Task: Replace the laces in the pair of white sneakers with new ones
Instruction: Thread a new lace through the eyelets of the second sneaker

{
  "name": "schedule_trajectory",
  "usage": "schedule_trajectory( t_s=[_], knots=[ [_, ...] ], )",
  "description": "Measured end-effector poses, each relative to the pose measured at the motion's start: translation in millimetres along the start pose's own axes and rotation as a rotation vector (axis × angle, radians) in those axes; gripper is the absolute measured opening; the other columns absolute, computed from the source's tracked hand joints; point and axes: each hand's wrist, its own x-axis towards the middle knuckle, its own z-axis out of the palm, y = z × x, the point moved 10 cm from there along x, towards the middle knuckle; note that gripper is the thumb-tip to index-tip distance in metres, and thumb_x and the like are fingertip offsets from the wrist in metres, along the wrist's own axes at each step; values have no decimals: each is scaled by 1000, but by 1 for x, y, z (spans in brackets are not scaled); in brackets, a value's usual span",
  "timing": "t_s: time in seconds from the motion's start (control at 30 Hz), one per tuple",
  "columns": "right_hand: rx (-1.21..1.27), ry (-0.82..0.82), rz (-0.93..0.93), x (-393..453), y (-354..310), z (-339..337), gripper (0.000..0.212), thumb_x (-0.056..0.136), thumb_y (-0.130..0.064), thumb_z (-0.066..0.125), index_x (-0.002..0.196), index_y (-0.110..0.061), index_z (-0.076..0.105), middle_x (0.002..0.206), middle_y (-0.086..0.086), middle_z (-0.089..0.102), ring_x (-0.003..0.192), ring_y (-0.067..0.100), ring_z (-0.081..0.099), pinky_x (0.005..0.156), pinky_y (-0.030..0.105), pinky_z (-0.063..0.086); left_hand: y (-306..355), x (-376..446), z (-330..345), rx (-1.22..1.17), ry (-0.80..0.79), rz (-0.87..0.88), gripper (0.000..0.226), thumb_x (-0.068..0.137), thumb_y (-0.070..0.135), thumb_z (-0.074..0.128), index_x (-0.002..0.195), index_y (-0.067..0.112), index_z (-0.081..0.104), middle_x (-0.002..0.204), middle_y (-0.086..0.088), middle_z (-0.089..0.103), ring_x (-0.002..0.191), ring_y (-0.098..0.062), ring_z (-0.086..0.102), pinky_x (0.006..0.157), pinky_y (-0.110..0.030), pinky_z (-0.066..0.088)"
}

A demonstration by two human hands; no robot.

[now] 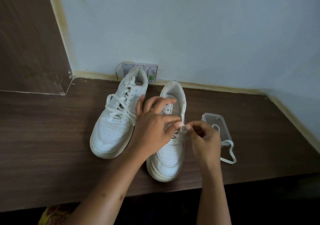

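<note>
Two white sneakers stand on the brown wooden table [52, 138], toes towards me. The left sneaker [114, 121] is fully laced, its lace ends lying loose over the tongue. The right sneaker [169, 153] has lace only in its lower eyelets; its upper eyelets show bare. My left hand [154, 121] rests over the middle of this shoe, fingers spread, thumb and forefinger meeting at the lace. My right hand [204, 138] pinches a white lace [230, 153] at the shoe's right side. The lace trails off to the right across the table.
A clear plastic box [220, 122] lies just right of the right sneaker, part of the lace looped over it. A wall socket plate [152, 72] sits behind the shoes at the pale blue wall. The table's front edge runs close below the shoes.
</note>
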Motion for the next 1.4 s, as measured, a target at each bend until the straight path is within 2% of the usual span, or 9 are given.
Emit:
schedule_trajectory(
  t_s=[0.17, 0.27, 0.4, 0.57, 0.73, 0.87, 0.97, 1.23, 1.4],
  knots=[
    [150, 883, 157, -27, 36, -108, 5, 90, -17, 62, 91, -21, 65, 87, 3, 69, 74, 19, 66, 75, 46, 58, -20, 0, -3, 78, -102, -5, 42, 93, 27, 39, 126, 41, 60, 140, 9, 50, 132, -23, 41, 116, -56, 16],
    [244, 1096, 165, -48, 48, -135, 7, 92, -21, 57, 94, -27, 61, 101, 10, 67, 71, 17, 66, 68, 41, 59, -24, -1, -6, 76, -99, 12, 45, 92, 15, 47, 127, 42, 58, 134, 9, 56, 132, -23, 43, 117, -56, 13],
    [-45, 632, -102, -18, 1, -98, 17, 89, -19, 70, 102, -30, 66, 106, -1, 64, 75, -5, 60, 70, 14, 51, -18, 3, -24, 149, 30, 63, 56, 83, -4, 62, 125, 33, 64, 126, 8, 63, 126, -20, 51, 116, -56, 18],
    [-150, -129, -138, -6, -22, 14, 16, 80, -27, 78, 95, -24, 75, 89, -11, 70, 75, 3, 65, 64, 11, 48, -18, 3, -26, 239, 28, 67, 67, 79, -7, 54, 127, 39, 62, 130, 12, 60, 131, -23, 45, 115, -61, 15],
    [-63, 87, -152, 0, -24, -9, 14, 82, -6, 76, 81, -20, 74, 77, -7, 71, 68, 4, 66, 61, 10, 47, -22, 0, -12, 273, -53, 36, 72, 78, -1, 62, 132, 46, 54, 132, 19, 57, 132, -24, 42, 116, -62, 9],
    [37, 851, -61, -28, -3, -101, 6, 88, -11, 69, 90, -16, 72, 86, -2, 70, 75, 11, 67, 69, 17, 53, -21, 0, -15, 242, -44, 43, 54, 89, 11, 61, 129, 45, 55, 132, 19, 57, 132, -23, 43, 115, -64, 12],
    [166, 1063, 14, -47, 15, -131, 10, 90, -20, 68, 99, -17, 71, 94, 3, 72, 72, 10, 69, 65, 18, 55, -23, -1, -16, 206, -64, 30, 35, 99, 30, 49, 129, 47, 55, 133, 20, 56, 133, -21, 40, 115, -63, 11],
    [-142, -73, -133, 2, -15, -7, 12, 81, -29, 76, 93, -26, 75, 93, -11, 68, 73, 10, 67, 63, 22, 52, -26, -4, -8, 163, -118, 22, 41, 102, 38, 34, 139, 51, 44, 141, 18, 50, 137, -22, 34, 117, -59, 9],
    [-194, 56, -200, 1, -23, -3, 11, 84, -8, 73, 82, -19, 74, 81, -9, 69, 75, 5, 66, 67, 11, 48, -24, -4, -8, 198, -99, 30, 37, 99, 37, 42, 131, 51, 52, 141, 19, 50, 135, -24, 36, 116, -61, 12]
  ],
)
